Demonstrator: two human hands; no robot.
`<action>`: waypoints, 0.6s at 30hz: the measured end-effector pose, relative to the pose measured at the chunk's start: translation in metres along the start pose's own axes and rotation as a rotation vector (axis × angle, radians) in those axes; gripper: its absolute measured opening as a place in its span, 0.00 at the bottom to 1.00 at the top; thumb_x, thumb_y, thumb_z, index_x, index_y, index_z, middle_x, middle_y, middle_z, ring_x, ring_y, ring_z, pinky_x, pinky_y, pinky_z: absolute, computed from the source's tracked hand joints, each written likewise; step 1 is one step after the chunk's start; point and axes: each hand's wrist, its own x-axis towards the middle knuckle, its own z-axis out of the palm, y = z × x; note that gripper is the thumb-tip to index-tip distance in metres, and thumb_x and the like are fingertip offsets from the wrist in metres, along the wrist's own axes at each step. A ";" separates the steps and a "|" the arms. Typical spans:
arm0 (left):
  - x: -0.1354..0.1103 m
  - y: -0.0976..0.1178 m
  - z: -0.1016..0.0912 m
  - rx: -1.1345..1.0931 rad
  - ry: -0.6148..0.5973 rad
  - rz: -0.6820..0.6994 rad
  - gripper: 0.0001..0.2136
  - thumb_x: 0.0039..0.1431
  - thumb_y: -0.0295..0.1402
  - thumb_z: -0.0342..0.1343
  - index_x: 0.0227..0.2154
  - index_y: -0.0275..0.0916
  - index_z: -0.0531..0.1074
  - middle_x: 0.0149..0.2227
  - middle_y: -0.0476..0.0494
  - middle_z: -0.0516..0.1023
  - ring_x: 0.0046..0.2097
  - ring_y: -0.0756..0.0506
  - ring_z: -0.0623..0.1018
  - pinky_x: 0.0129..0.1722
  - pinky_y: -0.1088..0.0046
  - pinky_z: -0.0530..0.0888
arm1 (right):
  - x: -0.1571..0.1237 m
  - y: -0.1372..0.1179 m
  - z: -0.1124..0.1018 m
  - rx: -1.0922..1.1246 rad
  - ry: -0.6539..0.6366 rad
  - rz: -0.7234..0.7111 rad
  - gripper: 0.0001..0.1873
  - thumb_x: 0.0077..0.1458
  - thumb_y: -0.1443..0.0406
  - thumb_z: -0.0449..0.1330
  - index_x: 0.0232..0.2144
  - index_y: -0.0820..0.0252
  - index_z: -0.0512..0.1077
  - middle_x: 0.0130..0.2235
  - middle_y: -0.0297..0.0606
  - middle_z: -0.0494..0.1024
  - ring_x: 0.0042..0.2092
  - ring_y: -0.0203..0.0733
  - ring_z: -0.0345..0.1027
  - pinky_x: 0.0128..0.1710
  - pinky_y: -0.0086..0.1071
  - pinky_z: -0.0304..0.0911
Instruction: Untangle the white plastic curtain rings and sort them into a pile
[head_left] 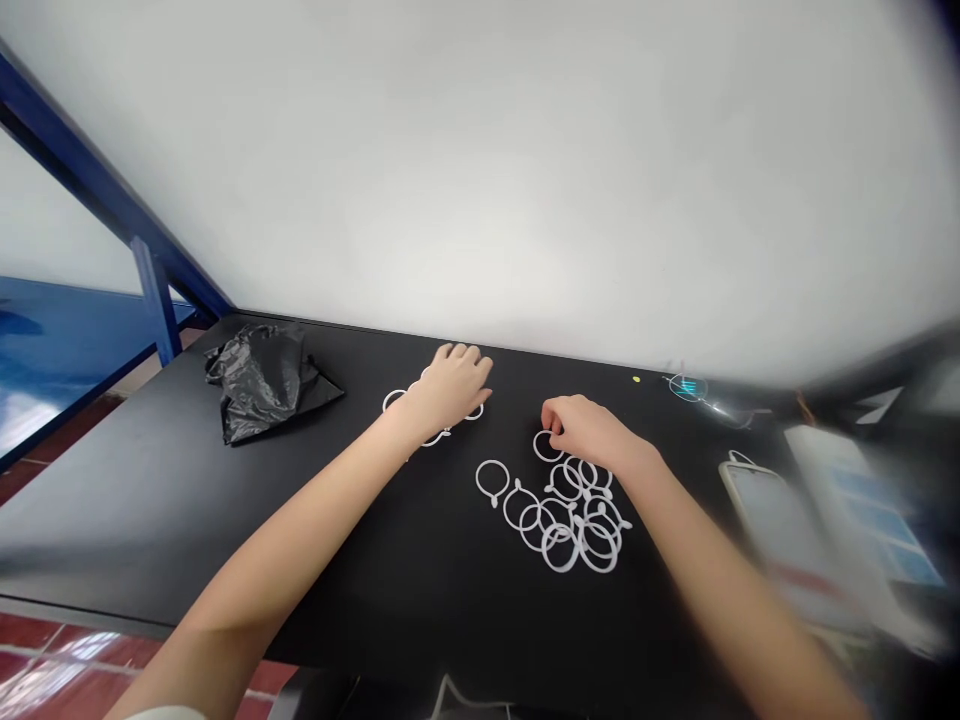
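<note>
My left hand (454, 385) lies palm down over a small group of white rings (393, 399), its fingers stretched out and partly covering them. To the right, my right hand (589, 428) has its fingers curled, with thumb and fingertips pinching the edge of a single white ring (548, 458). Below that hand lies a loose, overlapping pile of white rings (562, 548), each thin and round with a small tab, like curtain rings. One more white ring (493, 480) sits at the pile's left edge. What is under my left palm is hidden.
A crumpled black plastic bag (262, 385) lies on the black table (360, 590) at the left. Glasses (688, 387), a phone (765, 510) with a cable and a white box (862, 510) are at the right. A white wall (480, 200) stands behind; a blue frame (112, 190) rises at left.
</note>
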 end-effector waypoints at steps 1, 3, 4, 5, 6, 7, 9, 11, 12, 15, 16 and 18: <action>-0.002 0.008 -0.003 0.001 -0.004 0.061 0.13 0.66 0.33 0.47 0.48 0.31 0.69 0.49 0.31 0.73 0.52 0.35 0.72 0.53 0.58 0.65 | 0.001 0.000 -0.001 -0.001 -0.011 -0.001 0.08 0.43 0.75 0.59 0.27 0.60 0.71 0.34 0.39 0.77 0.35 0.42 0.69 0.30 0.31 0.55; -0.008 0.024 -0.009 -0.080 -0.115 0.214 0.09 0.64 0.29 0.48 0.43 0.35 0.71 0.43 0.38 0.76 0.45 0.40 0.76 0.46 0.64 0.69 | 0.000 0.000 -0.006 0.015 -0.042 -0.029 0.06 0.44 0.74 0.59 0.26 0.60 0.70 0.33 0.37 0.77 0.34 0.40 0.69 0.29 0.30 0.54; -0.011 0.030 -0.010 -0.126 -0.189 0.264 0.09 0.62 0.27 0.50 0.43 0.36 0.71 0.42 0.40 0.76 0.42 0.42 0.77 0.43 0.67 0.70 | -0.002 0.001 -0.010 0.031 -0.064 -0.054 0.05 0.44 0.73 0.59 0.26 0.59 0.70 0.32 0.35 0.77 0.33 0.39 0.68 0.29 0.29 0.55; -0.013 0.036 -0.011 -0.147 -0.257 0.286 0.10 0.60 0.27 0.52 0.43 0.37 0.71 0.42 0.42 0.76 0.41 0.43 0.77 0.39 0.69 0.70 | -0.004 0.002 -0.014 0.051 -0.096 -0.084 0.04 0.45 0.72 0.59 0.25 0.59 0.70 0.31 0.34 0.76 0.31 0.37 0.68 0.28 0.28 0.55; -0.015 0.040 -0.010 -0.155 -0.306 0.294 0.12 0.58 0.26 0.53 0.45 0.37 0.71 0.42 0.42 0.76 0.40 0.43 0.77 0.36 0.70 0.70 | -0.007 0.003 -0.017 0.073 -0.142 -0.116 0.04 0.45 0.72 0.58 0.25 0.59 0.71 0.29 0.32 0.76 0.29 0.35 0.67 0.27 0.27 0.56; -0.016 0.043 -0.008 -0.147 -0.335 0.291 0.13 0.56 0.25 0.54 0.45 0.37 0.71 0.43 0.42 0.75 0.39 0.43 0.78 0.34 0.71 0.69 | -0.010 0.005 -0.020 0.098 -0.198 -0.153 0.04 0.45 0.71 0.58 0.25 0.59 0.72 0.28 0.31 0.75 0.28 0.35 0.67 0.26 0.27 0.56; -0.016 0.044 -0.003 -0.119 -0.343 0.280 0.13 0.55 0.22 0.53 0.44 0.36 0.72 0.42 0.41 0.75 0.39 0.42 0.78 0.33 0.70 0.68 | -0.014 0.008 -0.023 0.129 -0.304 -0.217 0.06 0.45 0.71 0.58 0.27 0.59 0.74 0.27 0.32 0.75 0.28 0.34 0.67 0.25 0.26 0.56; -0.013 0.042 0.001 -0.116 -0.339 0.275 0.12 0.55 0.19 0.51 0.39 0.35 0.73 0.40 0.40 0.76 0.39 0.42 0.78 0.32 0.70 0.68 | -0.015 0.008 -0.021 0.108 -0.363 -0.235 0.11 0.43 0.73 0.57 0.29 0.59 0.76 0.29 0.32 0.76 0.28 0.35 0.68 0.25 0.26 0.57; -0.012 0.039 0.001 -0.126 -0.347 0.266 0.11 0.54 0.18 0.50 0.37 0.35 0.73 0.38 0.40 0.76 0.38 0.42 0.78 0.32 0.70 0.68 | -0.015 0.008 -0.018 0.076 -0.367 -0.225 0.12 0.42 0.74 0.57 0.30 0.59 0.76 0.30 0.33 0.77 0.28 0.35 0.68 0.24 0.26 0.56; -0.010 0.031 -0.006 -0.259 -0.377 0.243 0.10 0.52 0.19 0.52 0.33 0.36 0.73 0.36 0.43 0.77 0.37 0.43 0.78 0.30 0.72 0.68 | -0.013 0.003 -0.009 -0.004 -0.352 -0.195 0.12 0.39 0.75 0.57 0.27 0.60 0.75 0.29 0.34 0.76 0.27 0.35 0.66 0.24 0.27 0.54; -0.010 0.029 -0.011 -0.350 -0.392 0.256 0.09 0.52 0.19 0.53 0.32 0.37 0.73 0.35 0.45 0.78 0.36 0.45 0.78 0.30 0.73 0.68 | -0.012 0.001 -0.007 -0.014 -0.348 -0.193 0.10 0.39 0.75 0.58 0.26 0.60 0.74 0.28 0.34 0.75 0.26 0.34 0.65 0.23 0.28 0.54; -0.012 0.029 -0.019 -0.557 -0.430 0.324 0.07 0.52 0.21 0.55 0.33 0.37 0.73 0.33 0.48 0.78 0.34 0.48 0.78 0.31 0.76 0.70 | -0.011 -0.001 -0.004 0.007 -0.338 -0.202 0.06 0.40 0.73 0.58 0.24 0.60 0.72 0.27 0.33 0.73 0.26 0.34 0.63 0.23 0.28 0.53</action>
